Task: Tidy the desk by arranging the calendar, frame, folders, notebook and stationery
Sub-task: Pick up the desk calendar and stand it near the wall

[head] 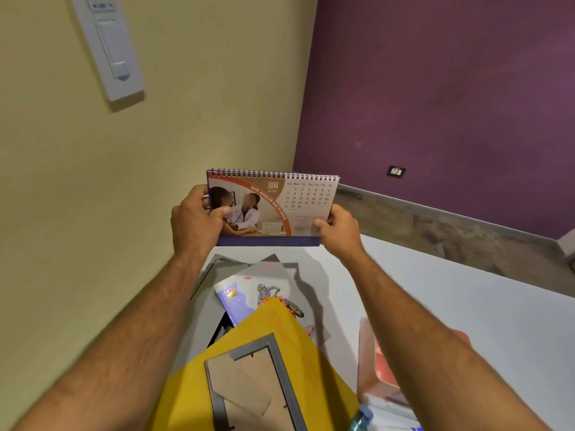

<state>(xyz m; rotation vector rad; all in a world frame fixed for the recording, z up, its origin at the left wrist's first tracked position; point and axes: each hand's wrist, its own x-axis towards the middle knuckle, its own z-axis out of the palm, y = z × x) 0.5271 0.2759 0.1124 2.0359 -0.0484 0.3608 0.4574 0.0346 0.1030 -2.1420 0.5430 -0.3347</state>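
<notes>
Calendar (271, 208): a spiral-bound desk calendar, June page facing the wearer, is being held up in the air above the far end of the worktop (466, 293), upright and roughly level.
Left hand (196, 220): is gripping the calendar's left edge, thumb lying across the printed photo, fingers curled round behind.
Right hand (339, 231): is pinching the lower right corner, thumb on the front, the other fingers hidden behind the card.
Handling, as judged: looking light and stiff; glossy pages may be slipping under a loose grip; the wire coil along the top is likely bending if squeezed, so the card base and side edges are looking like the safer hold.
Materials: coated card pages, dark wire binding, purple card base.
Notebook (258, 298): is lying flat beneath the calendar, glossy cover with a motocross rider, partly covered by the yellow folder (298, 362).
Frame (255, 387): is resting face down on the yellow folder, grey moulding, brown backing board.
Grey folders (292, 267): are lying under the notebook, matte.
Pink transparent case (382, 362): is sitting beside the folder, contents unclear.
</notes>
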